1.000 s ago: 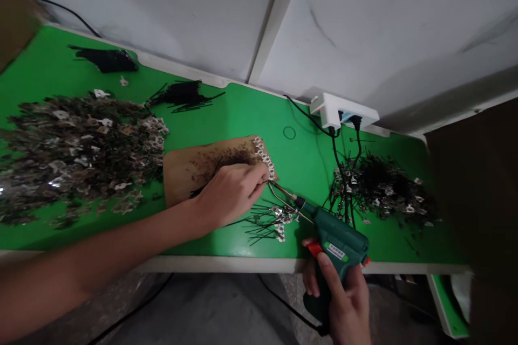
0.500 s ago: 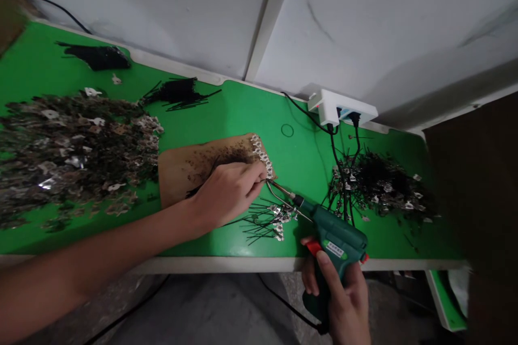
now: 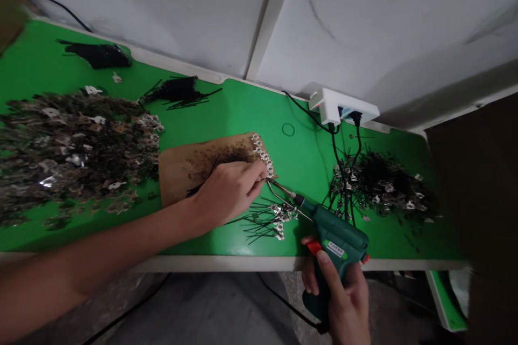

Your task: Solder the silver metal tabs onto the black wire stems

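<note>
My left hand rests on a scorched brown board, its fingers pinched on a thin black wire beside a row of small metal terminals along the board's right edge. My right hand grips the handle of a green soldering gun with a red trigger. The gun's metal tip points at the lower end of the terminal row, right by my left fingertips. A small cluster of black wires with metal ends lies between the two hands.
A large heap of metal terminals with wires fills the left of the green table. Another tangled heap lies at the right. Black wire bundles and a white power strip sit near the wall.
The view has shifted slightly. Both hands and the soldering gun stay in nearly the same place at the terminal row.
</note>
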